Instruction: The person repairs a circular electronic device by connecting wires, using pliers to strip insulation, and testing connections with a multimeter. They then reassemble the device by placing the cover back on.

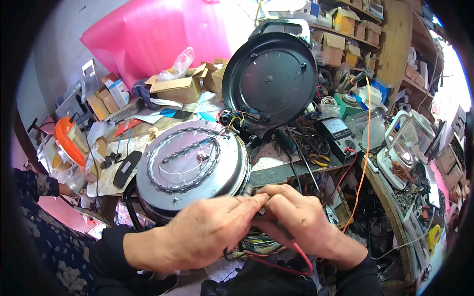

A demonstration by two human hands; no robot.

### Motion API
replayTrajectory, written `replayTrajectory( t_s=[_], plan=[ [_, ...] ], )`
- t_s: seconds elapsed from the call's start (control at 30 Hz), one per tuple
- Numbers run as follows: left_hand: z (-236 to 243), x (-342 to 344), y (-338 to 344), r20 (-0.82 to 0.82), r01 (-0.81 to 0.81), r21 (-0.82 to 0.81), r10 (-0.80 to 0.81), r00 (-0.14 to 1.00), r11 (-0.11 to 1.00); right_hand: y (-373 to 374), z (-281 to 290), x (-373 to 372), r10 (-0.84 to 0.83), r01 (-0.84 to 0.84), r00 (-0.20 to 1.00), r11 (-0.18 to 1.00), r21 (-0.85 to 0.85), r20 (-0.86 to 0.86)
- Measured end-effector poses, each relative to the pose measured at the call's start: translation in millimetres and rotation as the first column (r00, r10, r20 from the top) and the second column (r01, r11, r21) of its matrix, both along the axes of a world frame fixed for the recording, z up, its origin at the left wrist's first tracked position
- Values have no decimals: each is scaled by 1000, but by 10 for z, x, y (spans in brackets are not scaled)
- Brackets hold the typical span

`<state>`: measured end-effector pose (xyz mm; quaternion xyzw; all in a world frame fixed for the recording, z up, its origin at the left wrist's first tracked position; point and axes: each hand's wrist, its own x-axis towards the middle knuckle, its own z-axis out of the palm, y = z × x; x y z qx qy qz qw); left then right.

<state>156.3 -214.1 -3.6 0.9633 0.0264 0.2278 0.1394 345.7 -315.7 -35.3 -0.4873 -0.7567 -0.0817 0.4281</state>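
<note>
- Drop risk: the small greyish piece [249,190] sits at your fingertips, just off the near right edge of the round metal appliance [148,165]; a loosened pinch could send it down among the tools [261,242] below.
- Snag risk: the red lead [310,267] loops slack under your hands; catching it on a sleeve could tug whatever its hidden end joins.
- Wire risk: thin wires [235,122] run by the raised black lid [269,74]; if that tips, they could get pinched or pulled.
- Left hand [205,228]: nearly closed, thumb and forefinger pinched on the greyish piece.
- Right hand [305,222]: fingers curled in, fingertips up against your left's; can't tell what they clamp, grip hidden. Red lead comes out beneath.
- Hands together, in front of the appliance; the meter [337,129] sits well apart on the right.
</note>
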Motion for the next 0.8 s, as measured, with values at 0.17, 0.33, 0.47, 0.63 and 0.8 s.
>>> replayTrajectory(
  t_s=[0.17,0.33,0.47,0.63,0.8],
  plan=[
    [247,-8,611,-30,-235,465,281,959,853,-63,7,251,-42,38,997,998,-58,-71],
    [254,-50,1622,-31,-247,494,301,953,833,-106,-20,380,-92,73,977,992,-102,-192],
    [190,126,2067,97,-192,334,169,981,923,-65,-13,479,-93,88,982,995,-36,-167],
    [182,536,2173,166,-506,309,478,862,805,-130,34,477,-224,207,936,974,-89,-273],
    [44,755,2783,29,-412,434,445,895,801,-158,38,454,-183,169,959,982,-80,-219]
  ],
)
